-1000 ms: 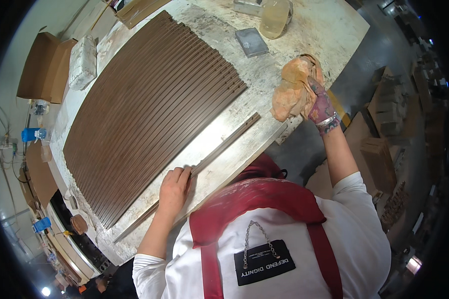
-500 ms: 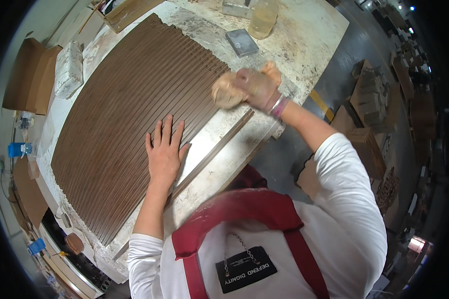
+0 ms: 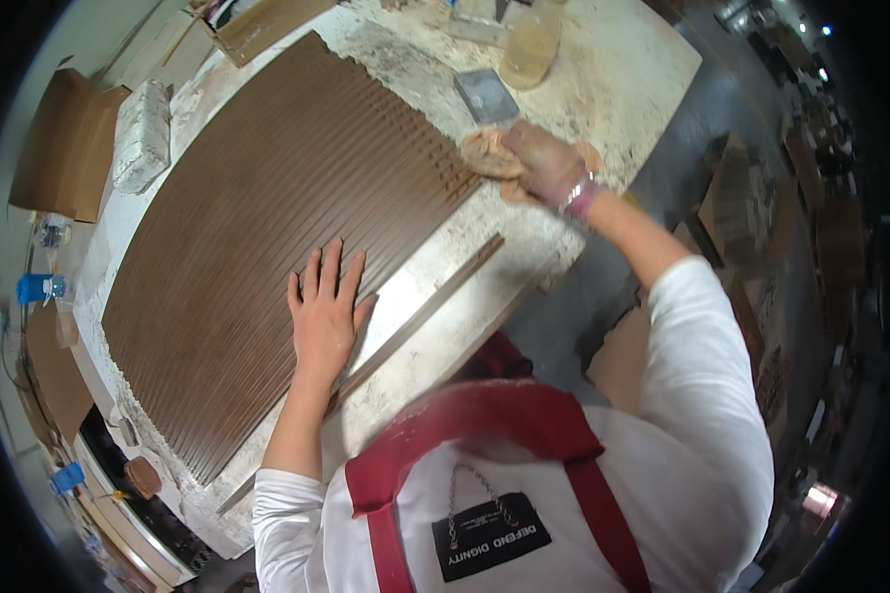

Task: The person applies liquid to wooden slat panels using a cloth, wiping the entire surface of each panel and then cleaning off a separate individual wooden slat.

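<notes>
Gripping cloth [image 3: 488, 153], smeared white table [image 3: 613, 104]

My right hand [image 3: 547, 163] clutched it at the right ends of brown slats [image 3: 257, 227] across the table; left hand [image 3: 325, 316] lay flat on them, fingers spread. Open carton [image 3: 56, 148] stood left, grey floor [image 3: 576, 306] right.

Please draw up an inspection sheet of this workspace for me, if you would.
Surface: pale table, stained and smudged.
Job's things: brown strips laid side by side; a single strip apart, nearer the person; an orange-tan cloth at the strips' right-hand end.
Clutter: grey block and clear container with yellowish liquid beyond the cloth; white bundle left of the strips.
Grippers: bare hands; left hand spread flat on the strips, right hand gripping the cloth.
Cables: too dim and small near the edges to tell.
Surroundings: open cardboard box at left; grey floor at right.
</notes>
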Tool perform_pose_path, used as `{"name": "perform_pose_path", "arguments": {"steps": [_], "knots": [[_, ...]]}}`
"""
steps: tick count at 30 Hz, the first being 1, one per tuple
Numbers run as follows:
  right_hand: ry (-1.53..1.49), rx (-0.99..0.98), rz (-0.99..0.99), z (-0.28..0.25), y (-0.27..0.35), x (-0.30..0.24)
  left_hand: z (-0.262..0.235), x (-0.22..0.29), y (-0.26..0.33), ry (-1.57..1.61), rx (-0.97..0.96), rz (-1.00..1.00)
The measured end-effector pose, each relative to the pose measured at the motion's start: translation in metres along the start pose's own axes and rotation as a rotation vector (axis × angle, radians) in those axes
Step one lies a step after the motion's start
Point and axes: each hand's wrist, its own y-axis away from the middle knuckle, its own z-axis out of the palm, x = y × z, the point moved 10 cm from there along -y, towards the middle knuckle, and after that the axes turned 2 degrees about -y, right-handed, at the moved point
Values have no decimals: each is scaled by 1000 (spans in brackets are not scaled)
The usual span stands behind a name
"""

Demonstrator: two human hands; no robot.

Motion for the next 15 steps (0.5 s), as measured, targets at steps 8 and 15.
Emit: {"name": "perform_pose_path", "arguments": {"steps": [8,15], "knots": [[275,207,-291,9,24,-60,3,1,9,-1,-34,8],[186,108,-200,21,7,-75,-5,3,7,-7,33,17]]}}
